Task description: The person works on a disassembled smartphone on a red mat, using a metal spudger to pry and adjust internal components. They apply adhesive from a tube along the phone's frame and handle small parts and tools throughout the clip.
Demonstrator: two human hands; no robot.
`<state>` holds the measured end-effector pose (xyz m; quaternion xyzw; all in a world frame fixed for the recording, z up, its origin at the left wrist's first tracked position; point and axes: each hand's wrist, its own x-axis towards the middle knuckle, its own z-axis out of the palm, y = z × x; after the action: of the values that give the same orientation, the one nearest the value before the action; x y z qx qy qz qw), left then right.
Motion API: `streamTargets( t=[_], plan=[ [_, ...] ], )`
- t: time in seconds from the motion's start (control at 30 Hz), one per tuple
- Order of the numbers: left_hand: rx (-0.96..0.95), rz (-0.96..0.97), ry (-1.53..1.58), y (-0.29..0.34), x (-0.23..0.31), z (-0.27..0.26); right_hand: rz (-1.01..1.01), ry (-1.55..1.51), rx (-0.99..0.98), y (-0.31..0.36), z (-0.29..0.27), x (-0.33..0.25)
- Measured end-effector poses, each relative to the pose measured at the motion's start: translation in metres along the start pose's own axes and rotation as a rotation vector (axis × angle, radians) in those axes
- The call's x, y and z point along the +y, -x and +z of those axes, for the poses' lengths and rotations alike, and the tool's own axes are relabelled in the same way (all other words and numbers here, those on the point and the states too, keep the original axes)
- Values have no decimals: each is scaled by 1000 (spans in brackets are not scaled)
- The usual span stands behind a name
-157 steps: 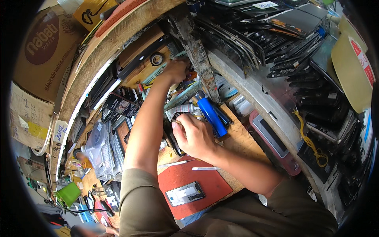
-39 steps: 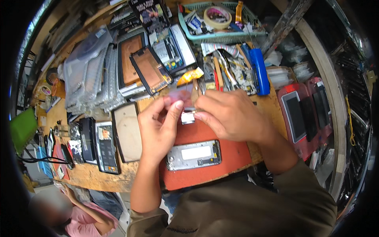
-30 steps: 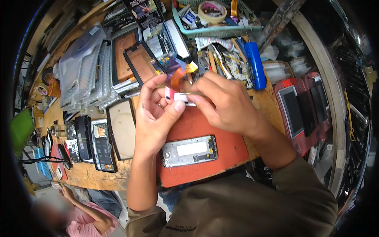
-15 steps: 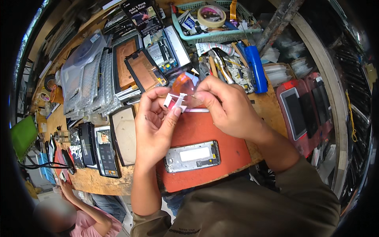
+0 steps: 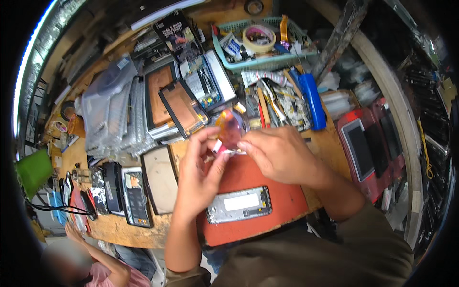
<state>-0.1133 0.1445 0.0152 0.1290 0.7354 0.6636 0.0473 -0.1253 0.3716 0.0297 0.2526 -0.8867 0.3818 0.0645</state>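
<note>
Above the red-orange mat, my two hands meet. My left hand is closed, its thumb and fingers pinching a small white and pink piece whose kind I cannot make out. Rising between the hands is a clear, shiny film with purple and orange tints. My right hand is pinched at the film's lower right edge; the fingers cover what exactly they grip. Nearer to me, a silver phone frame with a white rectangle in its middle lies flat on the mat.
Stacked bubble-wrap sleeves and copper-coloured phone panels lie left of the hands. Behind stands a green basket holding a tape roll. A blue tool lies right. Another person sits lower left.
The whole view has shifted, so the bench appears lower. The white and pink piece has turned and shows less white; the film stands up more between my hands.
</note>
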Motion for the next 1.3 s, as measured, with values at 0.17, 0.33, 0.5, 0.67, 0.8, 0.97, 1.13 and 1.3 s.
streamTargets(
  t=[0.17, 0.33, 0.5, 0.67, 0.8, 0.97, 1.13, 1.3],
  plan=[
    [81, 215, -284, -10, 6, 4, 67, -211, -94, -8, -12, -12],
    [109, 266, -236, -9, -3, 9, 19, -131, -9, -9, -10, -7],
    [119, 233, -109, 0, 1, 5, 198, -565, -15, 0, 0, 1],
    [131, 261, -39, -4, 14, 5, 261, -1124, 190, -16, -4, 4],
    [109, 149, 134, -7, 11, -1, 336, -1146, 701, -24, -47, 24],
    [104, 137, 119, -5, -2, 1, 181, -898, 498, -21, -30, 37],
    [183, 264, 186, -9, -1, 16, 366, -1037, -31, -14, 9, 18],
    [184, 282, 70, -15, -5, 26, 320, -1188, 81, -20, 21, 1]
  ],
)
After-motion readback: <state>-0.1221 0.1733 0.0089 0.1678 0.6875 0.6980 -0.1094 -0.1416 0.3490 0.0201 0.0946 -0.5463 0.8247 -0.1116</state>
